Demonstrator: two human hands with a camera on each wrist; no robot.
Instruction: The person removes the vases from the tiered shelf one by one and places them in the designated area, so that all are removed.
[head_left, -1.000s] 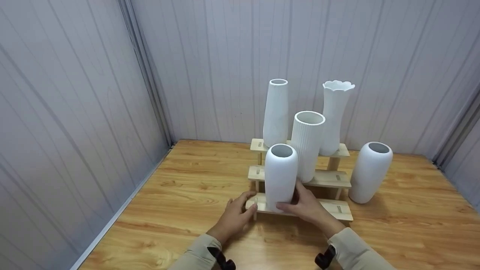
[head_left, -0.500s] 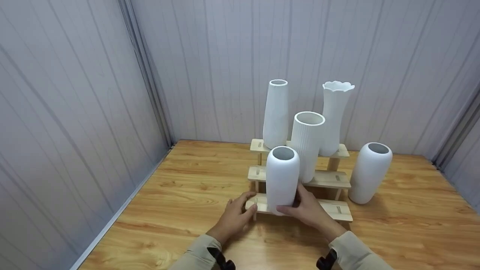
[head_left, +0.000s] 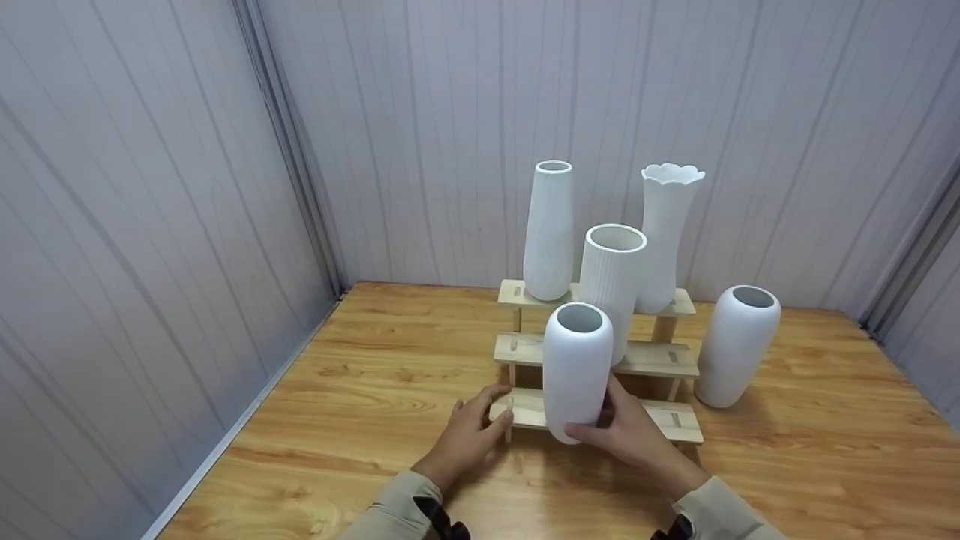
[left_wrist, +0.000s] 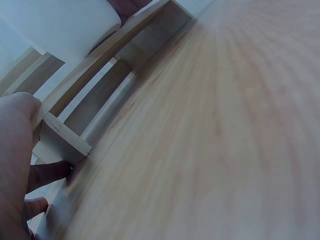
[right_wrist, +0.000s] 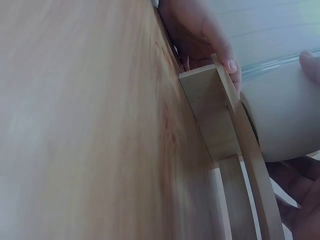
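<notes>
A smooth white vase (head_left: 576, 382) with a rounded shoulder stands nearly upright at the lowest step of a three-tier wooden stand (head_left: 526, 409). Its base overlaps that step's front edge in the head view. My right hand (head_left: 637, 435) grips the vase low on its right side, thumb in front and fingers behind. At the left end of the lowest step, my left hand (head_left: 469, 431) holds the stand, with the thumb at the front and the fingers round the end. In the right wrist view, the vase's bottom (right_wrist: 270, 125) is close over the shelf board (right_wrist: 245, 135).
A ribbed white vase (head_left: 611, 281) stands on the middle step. On the top step are a tall tapered vase (head_left: 549, 240) and a scalloped-rim vase (head_left: 664, 240). Another smooth vase (head_left: 739, 356) stands on the wooden table (head_left: 360, 420), right of the stand. Walls enclose the back and sides.
My right hand has shifted the smooth vase to the right and toward me along the lowest step. The left hand stays on the stand's end.
</notes>
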